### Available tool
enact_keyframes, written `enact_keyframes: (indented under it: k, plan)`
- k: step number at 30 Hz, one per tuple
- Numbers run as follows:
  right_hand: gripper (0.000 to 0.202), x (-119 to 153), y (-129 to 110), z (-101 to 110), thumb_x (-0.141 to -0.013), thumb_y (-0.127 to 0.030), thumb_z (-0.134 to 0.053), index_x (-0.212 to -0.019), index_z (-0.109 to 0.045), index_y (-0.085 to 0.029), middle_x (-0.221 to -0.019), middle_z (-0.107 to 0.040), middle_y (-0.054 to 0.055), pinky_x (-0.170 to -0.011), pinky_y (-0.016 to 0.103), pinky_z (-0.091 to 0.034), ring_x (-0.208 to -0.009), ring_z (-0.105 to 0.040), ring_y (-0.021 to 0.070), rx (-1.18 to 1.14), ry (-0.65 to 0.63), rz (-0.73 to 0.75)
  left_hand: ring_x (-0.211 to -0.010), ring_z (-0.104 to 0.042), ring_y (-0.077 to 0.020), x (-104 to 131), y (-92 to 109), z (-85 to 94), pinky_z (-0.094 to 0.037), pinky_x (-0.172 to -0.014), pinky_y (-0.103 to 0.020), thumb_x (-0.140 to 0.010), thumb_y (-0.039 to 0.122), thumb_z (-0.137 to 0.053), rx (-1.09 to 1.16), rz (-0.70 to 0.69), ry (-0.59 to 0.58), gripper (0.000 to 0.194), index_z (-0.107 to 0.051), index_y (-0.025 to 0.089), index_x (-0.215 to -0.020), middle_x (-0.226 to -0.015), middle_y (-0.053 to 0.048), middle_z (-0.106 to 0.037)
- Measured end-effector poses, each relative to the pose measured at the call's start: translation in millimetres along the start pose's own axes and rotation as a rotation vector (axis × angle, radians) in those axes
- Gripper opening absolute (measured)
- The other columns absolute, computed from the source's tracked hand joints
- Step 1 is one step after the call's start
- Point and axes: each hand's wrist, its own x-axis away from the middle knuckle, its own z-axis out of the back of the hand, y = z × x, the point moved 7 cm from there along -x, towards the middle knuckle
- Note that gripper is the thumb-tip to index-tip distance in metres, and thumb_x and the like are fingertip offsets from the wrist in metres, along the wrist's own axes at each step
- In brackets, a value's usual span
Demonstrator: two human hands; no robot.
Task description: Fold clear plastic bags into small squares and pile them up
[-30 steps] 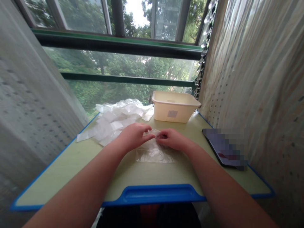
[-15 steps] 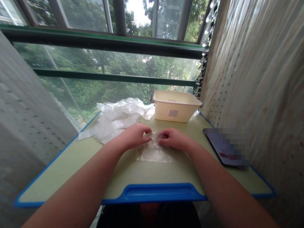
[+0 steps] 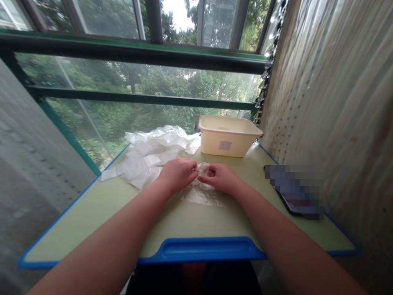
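Note:
A clear plastic bag (image 3: 201, 194) lies crumpled at the middle of the table, its upper part gathered between my two hands. My left hand (image 3: 179, 173) is closed, fingers curled and pinching the bag's upper edge. Close beside it, my right hand (image 3: 222, 177) grips the same bag between thumb and fingers. Part of the bag is hidden behind the fingers. Just beyond my left hand spreads a loose pile of thin white and clear plastic bags (image 3: 150, 153).
A cream plastic bin (image 3: 227, 143) with a small label stands at the back right of the blue-edged table (image 3: 101, 229). A dark phone-like device (image 3: 294, 194), partly pixelated, lies at the right edge. A glazed railing is behind; a curtain (image 3: 331, 102) hangs on the right.
My hands have come closer together, and the bag's upper part is bunched up more between them. The view has shifted slightly. Pile and bin rest where they were.

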Motion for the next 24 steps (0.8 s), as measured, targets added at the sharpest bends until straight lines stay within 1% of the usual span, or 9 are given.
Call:
enact_keyframes:
  k: [3, 5, 8, 10, 11, 13, 16, 19, 24]
  plan:
    - [0.029, -2, 2, -3, -0.073, -0.041, -0.055, -0.064, -0.061, -0.014, -0.056, -0.052, -0.002, -0.049, 0.021, -0.028, -0.053, -0.043, 0.0091, -0.05, 0.001, 0.038, -0.062, -0.055, -0.0159, 1, -2, 2.9, -0.037, -0.056, -0.025, -0.077, 0.037, -0.047, 0.083, -0.018, -0.006, 0.025, -0.063, 0.019, -0.072, -0.066, -0.003, -0.062]
    - [0.025, -3, 0, -1, -0.076, -0.035, -0.053, -0.067, -0.063, -0.015, -0.058, -0.055, -0.001, -0.051, 0.02, -0.029, -0.055, -0.045, 0.0093, -0.052, 0.029, 0.1, -0.066, -0.056, -0.0159, 2, -3, 6.1, -0.039, -0.058, -0.024, -0.076, 0.042, -0.05, 0.185, -0.033, 0.003, 0.027, -0.064, 0.019, -0.078, -0.072, -0.003, -0.063]
    - [0.021, -1, -5, 2, -0.079, -0.031, -0.052, -0.075, -0.067, -0.017, -0.065, -0.058, 0.0, -0.055, 0.021, -0.031, -0.059, -0.046, 0.0101, 0.055, 0.098, 0.217, -0.076, -0.058, -0.0165, 2, -6, 6.5, -0.044, -0.062, -0.024, -0.072, 0.049, -0.054, 0.374, -0.024, -0.002, 0.041, -0.062, 0.019, -0.099, -0.089, -0.005, -0.065]
    - [0.021, 0, -8, 3, -0.081, -0.031, -0.051, -0.079, -0.068, -0.019, -0.07, -0.06, 0.001, -0.057, 0.021, -0.031, -0.061, -0.048, 0.0109, 0.151, 0.126, 0.267, -0.073, -0.06, -0.0157, 1, -9, -0.2, -0.045, -0.062, -0.024, -0.072, 0.049, -0.054, 0.445, -0.001, -0.055, 0.045, -0.059, 0.02, -0.106, -0.09, -0.005, -0.066]
    - [0.021, 1, -10, 3, -0.081, -0.03, -0.05, -0.082, -0.068, -0.02, -0.073, -0.06, 0.001, -0.057, 0.022, -0.032, -0.063, -0.049, 0.0113, 0.191, 0.129, 0.286, -0.07, -0.06, -0.015, 1, -10, -4.4, -0.045, -0.061, -0.024, -0.074, 0.047, -0.053, 0.448, 0.008, -0.083, 0.041, -0.06, 0.021, -0.105, -0.086, -0.004, -0.067]
    - [0.021, 2, -14, 3, -0.083, -0.029, -0.048, -0.089, -0.068, -0.023, -0.079, -0.061, 0.002, -0.059, 0.022, -0.032, -0.067, -0.05, 0.012, 0.25, 0.127, 0.33, -0.065, -0.059, -0.0139, 0, -11, -10.4, -0.044, -0.061, -0.023, -0.077, 0.039, -0.051, 0.4, -0.002, -0.102, 0.03, -0.064, 0.023, -0.099, -0.078, -0.002, -0.067]
    - [0.024, 5, -19, 6, -0.085, -0.028, -0.046, -0.098, -0.067, -0.027, -0.084, -0.061, 0.003, -0.064, 0.023, -0.034, -0.074, -0.051, 0.0136, 0.312, 0.143, 0.39, -0.067, -0.058, -0.0137, -2, -9, -11.3, -0.043, -0.063, -0.023, -0.078, 0.027, -0.05, 0.277, -0.083, -0.052, 0.022, -0.067, 0.023, -0.092, -0.079, -0.002, -0.067]
    - [0.025, 9, -18, 11, -0.085, -0.029, -0.048, -0.1, -0.066, -0.028, -0.089, -0.059, 0.005, -0.067, 0.024, -0.034, -0.081, -0.05, 0.0159, 0.368, 0.166, 0.41, -0.071, -0.058, -0.0139, -1, -4, -9.9, -0.042, -0.065, -0.023, -0.078, 0.02, -0.048, 0.166, -0.18, -0.019, 0.022, -0.068, 0.022, -0.087, -0.085, -0.003, -0.066]
    - [0.024, 12, -10, 9, -0.083, -0.024, -0.049, -0.098, -0.067, -0.027, -0.085, -0.06, 0.003, -0.066, 0.025, -0.034, -0.078, -0.049, 0.0154, 0.372, 0.081, 0.405, -0.075, -0.056, -0.0156, 3, -2, -10.1, -0.041, -0.065, -0.025, -0.08, 0.016, -0.047, 0.013, -0.255, 0.018, 0.025, -0.069, 0.025, -0.085, -0.088, -0.004, -0.063]
